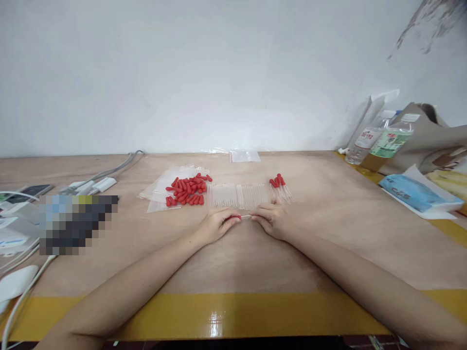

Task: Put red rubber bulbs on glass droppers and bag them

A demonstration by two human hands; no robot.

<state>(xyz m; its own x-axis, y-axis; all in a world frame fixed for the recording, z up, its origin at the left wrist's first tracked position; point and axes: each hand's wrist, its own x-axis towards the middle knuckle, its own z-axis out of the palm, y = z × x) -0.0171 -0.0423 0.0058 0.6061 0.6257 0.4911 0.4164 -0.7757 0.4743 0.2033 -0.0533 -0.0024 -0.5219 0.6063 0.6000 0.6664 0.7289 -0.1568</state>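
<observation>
My left hand (218,224) pinches a small red rubber cap (237,217) at the end of a thin clear glass tube (246,216). My right hand (272,218) pinches the other end of that tube. Both hands rest on the brown table (328,233), close together at its middle. Just beyond them lies a row of clear glass tubes (239,194). A pile of loose red caps (188,190) sits on plastic bags to the left. Several tubes with red caps fitted (280,187) lie to the right of the row.
A small clear bag (244,156) lies by the wall. Cables, a white adapter (98,184) and phones crowd the left side. Two plastic bottles (383,138), a brown bag (426,141) and a blue packet (416,192) stand at the right. Yellow tape (226,316) edges the table's front.
</observation>
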